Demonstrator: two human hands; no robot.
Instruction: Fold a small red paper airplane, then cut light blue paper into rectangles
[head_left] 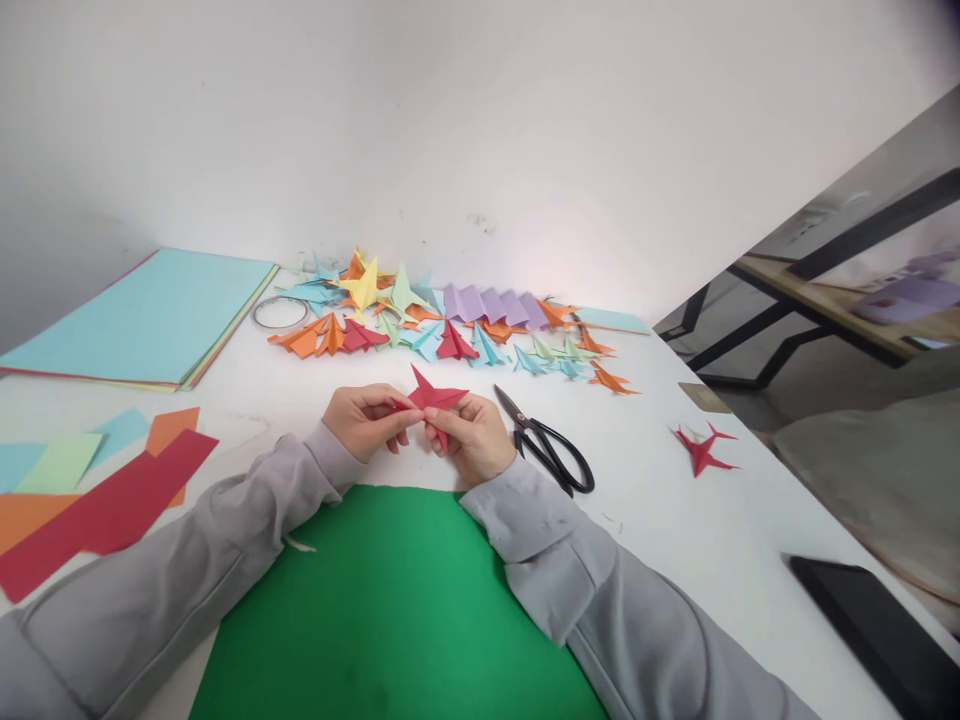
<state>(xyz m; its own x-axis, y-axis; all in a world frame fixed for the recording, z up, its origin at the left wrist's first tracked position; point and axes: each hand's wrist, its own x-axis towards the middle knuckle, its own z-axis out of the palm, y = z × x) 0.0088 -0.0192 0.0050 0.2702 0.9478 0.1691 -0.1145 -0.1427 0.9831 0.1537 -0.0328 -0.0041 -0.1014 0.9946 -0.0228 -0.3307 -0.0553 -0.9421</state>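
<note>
Both hands meet over the table, just beyond a green sheet (405,600). Between them is a red folded paper figure (439,398) with several pointed tips. My left hand (367,420) pinches its left side between thumb and finger. On its lower right part, my right hand (476,435) is closed, thumb on top. The fingers cover part of the folds. Black-handled scissors (551,445) lie right beside my right hand, their tips pointing away from me. Farther right, another red folded paper figure (703,452) with thin points rests on the table.
Many colourful folded paper pieces (454,340) line the wall. Large coloured sheets (150,310) are stacked at the back left, near a wire ring (280,312). Loose paper strips (120,490) lie at the left. A dark flat device (870,630) is near the right table edge.
</note>
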